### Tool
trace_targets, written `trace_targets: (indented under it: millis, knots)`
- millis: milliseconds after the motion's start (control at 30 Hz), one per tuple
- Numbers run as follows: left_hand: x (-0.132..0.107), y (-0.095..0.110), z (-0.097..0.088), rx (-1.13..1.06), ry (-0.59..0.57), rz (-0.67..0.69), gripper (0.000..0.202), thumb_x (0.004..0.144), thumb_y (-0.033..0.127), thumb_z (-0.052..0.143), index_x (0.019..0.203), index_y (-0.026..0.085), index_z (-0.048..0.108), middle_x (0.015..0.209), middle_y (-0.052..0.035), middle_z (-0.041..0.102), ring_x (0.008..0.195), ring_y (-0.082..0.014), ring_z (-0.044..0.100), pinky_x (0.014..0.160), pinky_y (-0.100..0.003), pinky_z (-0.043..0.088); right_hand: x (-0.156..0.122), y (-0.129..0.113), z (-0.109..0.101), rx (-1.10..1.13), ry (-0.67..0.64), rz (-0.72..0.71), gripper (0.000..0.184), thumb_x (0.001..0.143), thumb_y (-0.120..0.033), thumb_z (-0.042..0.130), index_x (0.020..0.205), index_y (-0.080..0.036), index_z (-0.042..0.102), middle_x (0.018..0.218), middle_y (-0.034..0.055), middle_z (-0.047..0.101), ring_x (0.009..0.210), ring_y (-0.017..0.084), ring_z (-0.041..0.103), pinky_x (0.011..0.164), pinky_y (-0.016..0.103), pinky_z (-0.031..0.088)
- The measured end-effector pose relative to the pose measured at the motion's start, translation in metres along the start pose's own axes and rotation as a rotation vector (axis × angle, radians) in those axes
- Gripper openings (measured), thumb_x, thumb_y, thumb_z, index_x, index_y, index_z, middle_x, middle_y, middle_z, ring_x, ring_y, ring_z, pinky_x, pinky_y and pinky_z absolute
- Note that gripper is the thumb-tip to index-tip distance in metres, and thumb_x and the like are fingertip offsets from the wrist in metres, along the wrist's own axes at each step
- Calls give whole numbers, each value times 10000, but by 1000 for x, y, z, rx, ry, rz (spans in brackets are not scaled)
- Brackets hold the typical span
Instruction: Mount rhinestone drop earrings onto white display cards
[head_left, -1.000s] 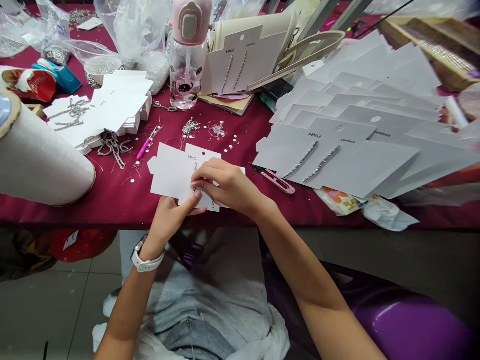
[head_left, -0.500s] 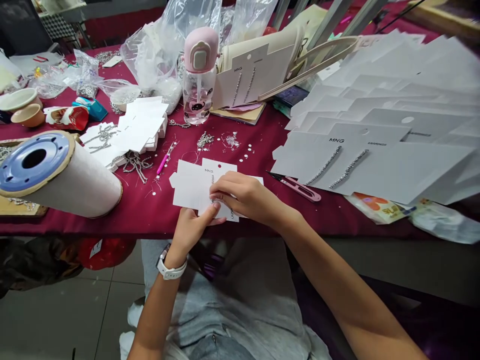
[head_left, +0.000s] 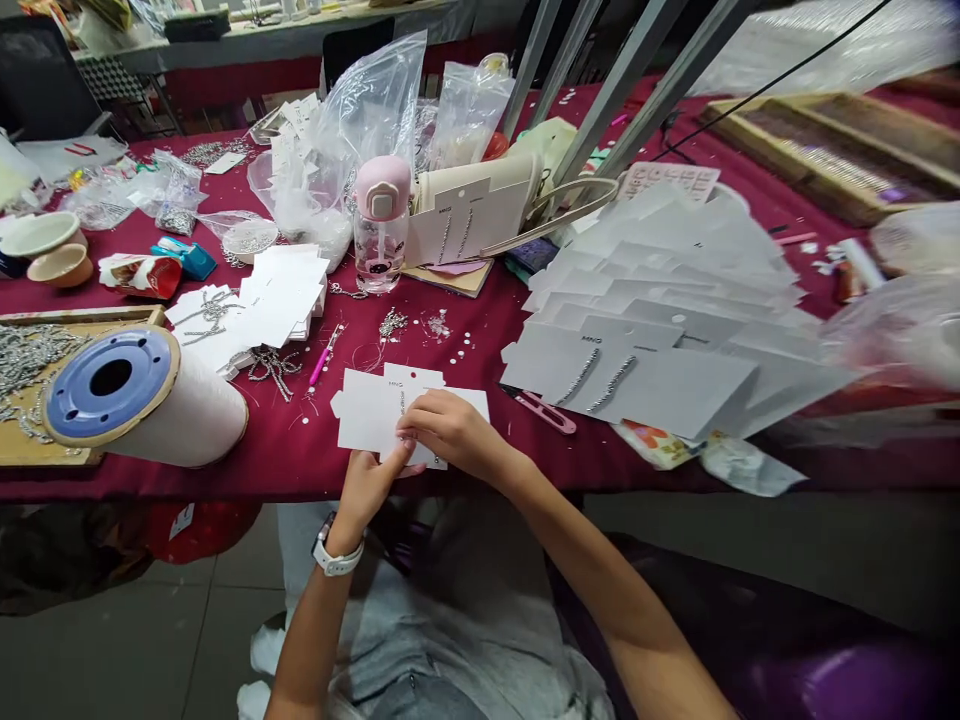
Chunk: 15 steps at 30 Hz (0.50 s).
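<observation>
A white earring card [head_left: 364, 410] printed MNG lies at the table's front edge. My left hand [head_left: 369, 482] grips its lower edge, thumb on top and fingers underneath. A silver rhinestone chain [head_left: 402, 400] runs down the card to the fingertips of my right hand [head_left: 454, 428], which is closed in a pinch over the card's middle. Those fingers hide the chain's lower part. Pink thread snips [head_left: 547, 412] lie to the right, partly under a fanned stack of finished-looking white cards [head_left: 675, 370] with two chains on the front one. Left of my hands is a pink pen-like tool [head_left: 322, 362].
A large spool [head_left: 202, 410] with a blue end stands at left, near a wooden tray [head_left: 45, 455] of chains. Blank cards [head_left: 281, 300], a pink-lidded bottle [head_left: 381, 235], a cream bag [head_left: 525, 170] and metal posts [head_left: 630, 90] are farther back.
My head view has tilted up and shifted, showing more of the table behind and at right. Both hands keep their places on the card, with little visible change in grip.
</observation>
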<state>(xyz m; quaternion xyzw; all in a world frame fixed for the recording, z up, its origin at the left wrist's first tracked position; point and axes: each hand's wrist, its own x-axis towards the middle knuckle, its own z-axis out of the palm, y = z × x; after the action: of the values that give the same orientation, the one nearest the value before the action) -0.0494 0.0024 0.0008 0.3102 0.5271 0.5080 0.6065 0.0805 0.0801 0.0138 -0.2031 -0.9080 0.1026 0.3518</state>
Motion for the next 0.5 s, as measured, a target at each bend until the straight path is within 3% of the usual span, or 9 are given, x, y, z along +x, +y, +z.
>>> trace_targets:
  millis: [167,333,433,500]
  knots:
    - [2,3,-2,-18,-24,-22,487,701,420,649,1085,129,580,1170,-114,570,1065,-275,545,811,-371,537,3,2,1,21,-21,6,159,848,-213,487,746,-150,592,677,28,586,659,118,479,631,254,409]
    - [8,4,-6,9,-99,-19,551,748,515,560,1163,156,514,1303,-110,463,1147,-291,488,843,-326,525,12,-1,-4,-29,-54,28,144,862,-214,465,836,-164,598,731,41,613,712,110,528,674,251,461]
    - [10,13,-11,102,-257,-30,497,840,479,441,1257,209,427,1386,-77,368,1271,-270,354,929,-267,452,22,-4,-9,-130,10,-68,190,851,-138,437,882,-199,615,714,50,621,686,110,540,653,230,451]
    - [10,29,-17,142,-346,-32,453,891,417,361,1279,188,406,1386,-89,366,1312,-264,282,994,-272,383,33,-8,-14,-179,33,-78,246,835,-86,419,890,-207,625,685,64,625,666,121,546,642,238,436]
